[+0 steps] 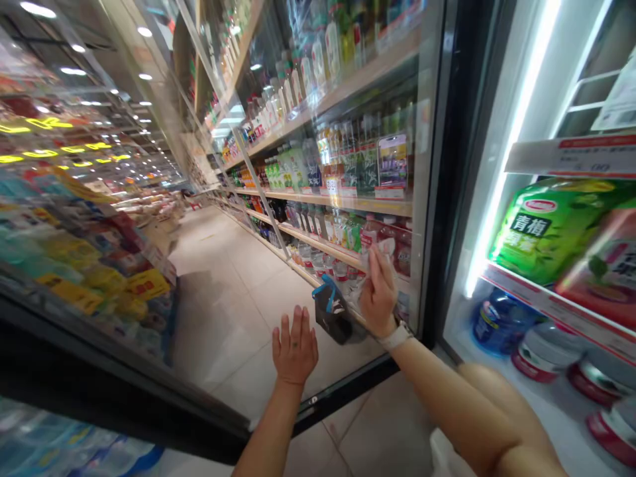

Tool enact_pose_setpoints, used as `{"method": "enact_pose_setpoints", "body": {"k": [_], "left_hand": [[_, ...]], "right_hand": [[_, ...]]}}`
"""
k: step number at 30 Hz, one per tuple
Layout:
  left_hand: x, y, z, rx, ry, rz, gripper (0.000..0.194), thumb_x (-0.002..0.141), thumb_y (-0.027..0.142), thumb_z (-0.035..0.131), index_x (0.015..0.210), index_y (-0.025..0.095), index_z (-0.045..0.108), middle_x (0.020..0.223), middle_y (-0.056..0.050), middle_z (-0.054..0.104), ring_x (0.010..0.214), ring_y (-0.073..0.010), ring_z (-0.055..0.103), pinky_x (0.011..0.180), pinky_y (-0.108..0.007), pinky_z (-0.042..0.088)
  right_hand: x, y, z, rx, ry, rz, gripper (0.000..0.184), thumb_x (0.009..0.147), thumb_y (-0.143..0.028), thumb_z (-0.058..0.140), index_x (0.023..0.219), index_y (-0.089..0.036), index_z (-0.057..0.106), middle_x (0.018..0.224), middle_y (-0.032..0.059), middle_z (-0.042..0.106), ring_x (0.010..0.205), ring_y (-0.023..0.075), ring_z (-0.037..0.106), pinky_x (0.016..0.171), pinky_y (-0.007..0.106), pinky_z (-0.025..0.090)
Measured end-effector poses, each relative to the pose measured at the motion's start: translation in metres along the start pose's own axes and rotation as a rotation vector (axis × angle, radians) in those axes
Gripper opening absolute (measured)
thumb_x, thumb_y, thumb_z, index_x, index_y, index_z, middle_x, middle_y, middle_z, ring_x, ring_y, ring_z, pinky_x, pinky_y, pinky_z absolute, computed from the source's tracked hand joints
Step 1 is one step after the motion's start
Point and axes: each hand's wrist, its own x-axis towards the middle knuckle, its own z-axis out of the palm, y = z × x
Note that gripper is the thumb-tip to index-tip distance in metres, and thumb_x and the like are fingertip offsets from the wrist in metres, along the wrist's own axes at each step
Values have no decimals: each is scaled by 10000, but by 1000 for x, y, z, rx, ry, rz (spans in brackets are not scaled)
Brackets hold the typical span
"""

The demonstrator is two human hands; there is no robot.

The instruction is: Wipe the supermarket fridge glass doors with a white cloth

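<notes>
The head-worn camera is looking forward and down from the person's head, sitting close to a glass cooler door [426,199] and facing along a shop aisle [223,311] that is running away to the far left, while keeping the left hand [295,346] and right hand [380,295] low in the near part of view

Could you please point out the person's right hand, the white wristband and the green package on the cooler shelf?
Right hand [378,295]: head view, back of the hand.
White wristband [396,336]: head view, middle of the band.
Green package [524,225]: head view, its dark label.
</notes>
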Motion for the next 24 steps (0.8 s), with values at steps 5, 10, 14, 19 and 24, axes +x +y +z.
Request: {"method": "enact_pose_setpoints", "body": {"k": [5,10,14,19,24], "left_hand": [[0,0,-1,20,-12,1,598,891,216,492,1455,154,305,1440,-100,418,1427,-189,215,1188,-357,132],[-3,-2,0,20,-33,2,599,895,224,479,1461,160,293,1445,-97,405,1422,-188,223,1188,-358,135],[-5,-4,0,-26,-38,-7,584,909,231,444,1468,184,280,1442,-90,413,1419,-181,227,1194,-359,108],[-7,-4,1,-42,-47,-26,622,898,216,495,1474,200,260,1440,-91,417,1412,-179,248,1196,-345,102],[-5,-2,-4,7,-37,-1,636,882,205,515,1469,194,271,1454,-90,394,1418,-190,229,1196,-360,123]], "right_hand": [[-49,-19,7,51,-146,-179,522,907,-61,373,1383,-249,473,1293,53,614,1319,194,451,1130,431,365],[-89,-19,5,83,-275,-385,373,931,-94,456,1206,-278,628,1159,-13,692,1225,135,546,1102,321,405],[-89,-11,-1,108,-369,-541,325,941,-123,483,1185,-275,634,1208,-35,668,1232,122,537,1079,298,428],[-51,4,-8,26,-350,-522,388,931,-81,463,1251,-257,592,1259,-10,639,1319,155,448,1133,338,365],[-8,33,-17,-42,-61,-159,543,908,-23,359,1394,-245,454,1310,65,597,1382,206,354,1150,480,312]]}}
